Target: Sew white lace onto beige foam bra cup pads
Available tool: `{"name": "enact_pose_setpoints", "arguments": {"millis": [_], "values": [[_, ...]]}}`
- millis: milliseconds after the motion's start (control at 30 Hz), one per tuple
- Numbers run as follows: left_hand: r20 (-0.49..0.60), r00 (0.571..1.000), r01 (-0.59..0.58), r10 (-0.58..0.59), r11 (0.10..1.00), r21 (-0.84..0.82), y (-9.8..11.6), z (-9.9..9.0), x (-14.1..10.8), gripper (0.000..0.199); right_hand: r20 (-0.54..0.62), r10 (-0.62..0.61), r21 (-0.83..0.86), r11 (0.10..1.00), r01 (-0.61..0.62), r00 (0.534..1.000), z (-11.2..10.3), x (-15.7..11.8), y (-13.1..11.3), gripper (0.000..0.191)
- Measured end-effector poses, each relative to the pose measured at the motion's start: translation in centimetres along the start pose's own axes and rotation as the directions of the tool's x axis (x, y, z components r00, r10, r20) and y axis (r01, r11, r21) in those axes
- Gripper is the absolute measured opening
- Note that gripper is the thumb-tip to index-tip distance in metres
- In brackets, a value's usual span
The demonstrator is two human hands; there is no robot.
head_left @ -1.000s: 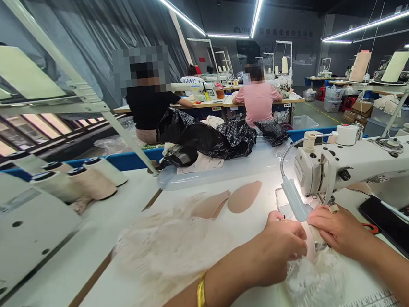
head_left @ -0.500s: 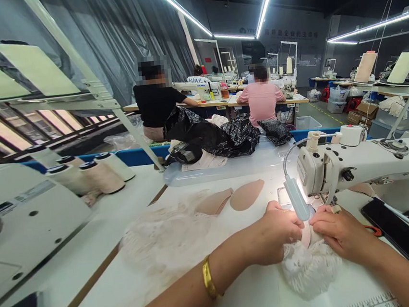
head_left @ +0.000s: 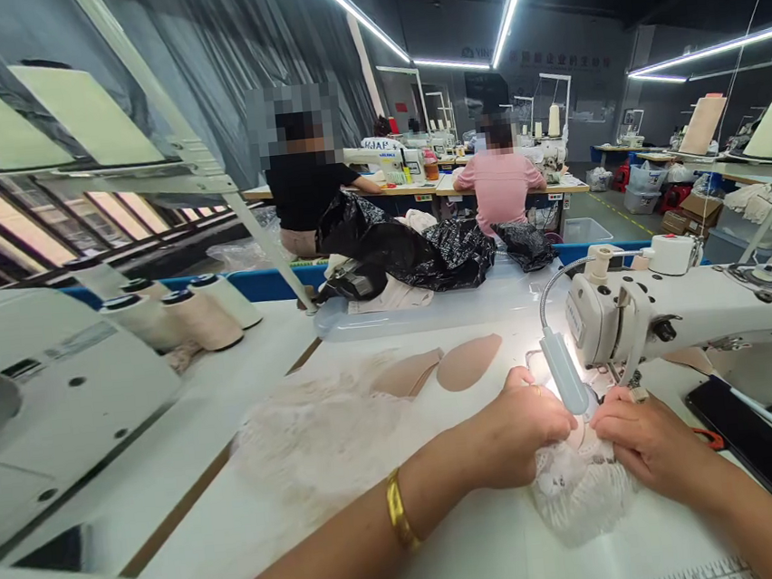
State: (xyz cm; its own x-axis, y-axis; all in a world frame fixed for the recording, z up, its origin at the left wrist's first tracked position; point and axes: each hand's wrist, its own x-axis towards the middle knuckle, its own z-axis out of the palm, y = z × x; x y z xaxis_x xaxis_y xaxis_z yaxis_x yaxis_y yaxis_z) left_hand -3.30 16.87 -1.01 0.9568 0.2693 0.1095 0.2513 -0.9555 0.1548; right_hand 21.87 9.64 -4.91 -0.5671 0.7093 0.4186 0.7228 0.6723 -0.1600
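Both hands are at the needle end of a white sewing machine (head_left: 694,305), under a small lamp (head_left: 563,371) on a bendy neck. White lace fabric (head_left: 580,494) with a pinkish piece hangs between them toward me. My left hand (head_left: 526,431) is closed on the left edge of this lace. On the other side my right hand (head_left: 638,434) pinches its right edge, close below the needle area. The lamp head hides part of the stitching spot. Two beige bra cups (head_left: 469,361) lie on the table left of the machine, beside a spread of pale lace (head_left: 325,441).
A black phone (head_left: 763,453) and orange-handled snips (head_left: 711,437) lie right of my right hand. Thread cones (head_left: 204,318) stand at left near another machine (head_left: 56,403). Behind the table are black plastic bags (head_left: 451,256) and two seated people. A ruler (head_left: 693,574) runs along the front edge.
The view has shifted slightly. The pinkish piece between my hands shows less, with lace now covering more of it. Both hands keep their hold near the needle.
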Motion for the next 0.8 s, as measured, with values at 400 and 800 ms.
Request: {"name": "enact_pose_setpoints", "arguments": {"millis": [400,800], "values": [[-0.086,0.993,0.068,-0.077,0.992,-0.107,-1.5,0.2,0.4,0.013,-0.140,0.191,0.075,0.980,-0.182,0.972,-1.0,0.2,1.0,0.026],[-0.100,0.991,0.073,-0.088,0.987,-0.142,-0.5,-0.4,0.4,0.020,-0.117,0.324,0.237,0.927,-0.290,0.939,-0.2,-0.3,1.2,0.022]]}}
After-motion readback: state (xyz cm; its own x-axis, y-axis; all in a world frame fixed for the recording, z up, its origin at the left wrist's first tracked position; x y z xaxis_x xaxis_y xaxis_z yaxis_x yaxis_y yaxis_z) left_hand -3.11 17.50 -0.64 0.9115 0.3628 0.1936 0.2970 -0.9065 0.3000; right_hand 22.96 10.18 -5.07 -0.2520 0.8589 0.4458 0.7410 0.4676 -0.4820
